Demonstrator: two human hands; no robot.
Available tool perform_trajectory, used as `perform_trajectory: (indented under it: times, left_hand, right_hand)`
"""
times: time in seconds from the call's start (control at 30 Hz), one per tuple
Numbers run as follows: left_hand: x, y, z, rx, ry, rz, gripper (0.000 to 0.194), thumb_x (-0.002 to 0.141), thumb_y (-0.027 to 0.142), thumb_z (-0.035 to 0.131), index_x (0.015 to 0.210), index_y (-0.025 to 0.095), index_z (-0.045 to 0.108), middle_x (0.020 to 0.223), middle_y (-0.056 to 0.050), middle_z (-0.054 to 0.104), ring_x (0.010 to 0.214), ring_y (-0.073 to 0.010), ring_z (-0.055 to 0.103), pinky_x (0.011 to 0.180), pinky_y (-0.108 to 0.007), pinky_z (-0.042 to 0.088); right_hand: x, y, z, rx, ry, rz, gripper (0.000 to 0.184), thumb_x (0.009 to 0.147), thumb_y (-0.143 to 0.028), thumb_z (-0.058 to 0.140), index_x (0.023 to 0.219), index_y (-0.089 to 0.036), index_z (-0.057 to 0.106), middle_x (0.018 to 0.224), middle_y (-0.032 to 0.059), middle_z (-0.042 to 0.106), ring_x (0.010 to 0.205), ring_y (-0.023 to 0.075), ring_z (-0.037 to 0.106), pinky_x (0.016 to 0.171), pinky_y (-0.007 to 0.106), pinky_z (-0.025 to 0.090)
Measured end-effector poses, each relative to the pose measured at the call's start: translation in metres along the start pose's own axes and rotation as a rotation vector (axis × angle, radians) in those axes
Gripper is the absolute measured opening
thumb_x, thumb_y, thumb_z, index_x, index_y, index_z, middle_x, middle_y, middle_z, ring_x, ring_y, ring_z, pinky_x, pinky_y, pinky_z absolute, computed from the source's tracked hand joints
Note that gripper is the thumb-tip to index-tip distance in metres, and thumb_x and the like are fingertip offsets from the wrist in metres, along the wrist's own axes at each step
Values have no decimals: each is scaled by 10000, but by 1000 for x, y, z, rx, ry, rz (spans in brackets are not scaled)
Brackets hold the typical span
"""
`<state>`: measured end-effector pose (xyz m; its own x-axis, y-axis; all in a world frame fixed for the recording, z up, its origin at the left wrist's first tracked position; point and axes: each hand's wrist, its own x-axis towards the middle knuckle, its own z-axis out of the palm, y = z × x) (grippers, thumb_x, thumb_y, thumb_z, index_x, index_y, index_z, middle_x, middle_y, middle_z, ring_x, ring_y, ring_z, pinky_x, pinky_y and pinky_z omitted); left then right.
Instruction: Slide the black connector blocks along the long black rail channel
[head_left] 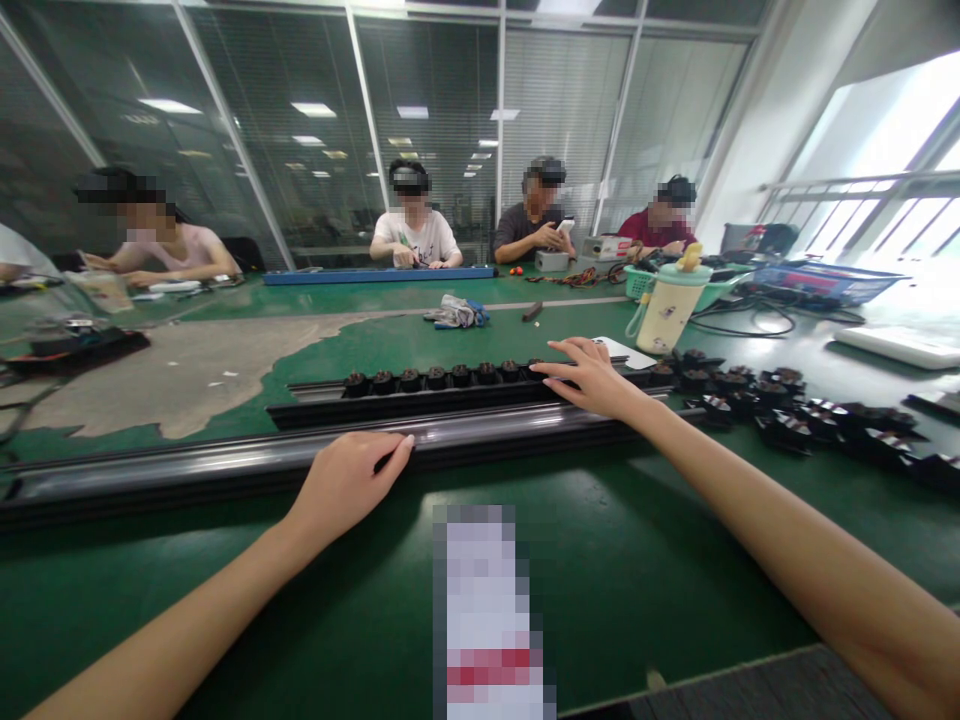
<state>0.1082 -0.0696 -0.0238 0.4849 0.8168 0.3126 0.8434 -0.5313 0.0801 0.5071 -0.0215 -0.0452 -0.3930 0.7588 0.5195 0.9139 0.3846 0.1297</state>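
A long black rail (pixel 225 455) with a shiny grey top lies across the green table in front of me. My left hand (pixel 349 480) is closed over its middle, thumb along the near side and the other fingers mostly hidden. Behind it is a shorter black rail (pixel 375 405) and a row of round black socket-like modules (pixel 460 375). Over the right end of this row is my right hand (pixel 589 378), open, fingers stretched and spread, its fingertips close to the last module. Whether they touch it, I cannot tell.
Several loose black modules (pixel 780 405) lie at the right. Behind them stand a cream tumbler (pixel 667 312) and a blue basket (pixel 832 283). Gloves (pixel 459 313) lie farther back. Several people sit across the table, one with a long blue bar (pixel 375 275) in front.
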Motion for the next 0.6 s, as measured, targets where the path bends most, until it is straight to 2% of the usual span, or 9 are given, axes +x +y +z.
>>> perform_trajectory:
  times: [0.3, 0.6]
  left_hand:
    - [0, -2, 2, -5, 5, 2, 592, 1042, 526, 264, 961, 229, 770, 1091, -70, 791, 1032, -283, 725, 905, -385, 527]
    - [0, -7, 5, -26, 87, 66, 542, 1053, 491, 323, 982, 218, 786, 1045, -67, 800, 984, -282, 744, 892, -416, 557]
  right_hand:
    - [0, 4, 3, 15, -6, -1, 426, 1041, -457, 414, 1390, -377, 644, 1463, 147, 492, 1328, 331, 381, 1039, 553, 375]
    - [0, 5, 8, 42, 5, -2, 421, 1042, -454, 422, 1408, -400, 623, 1467, 139, 495, 1335, 318, 405, 1044, 546, 398]
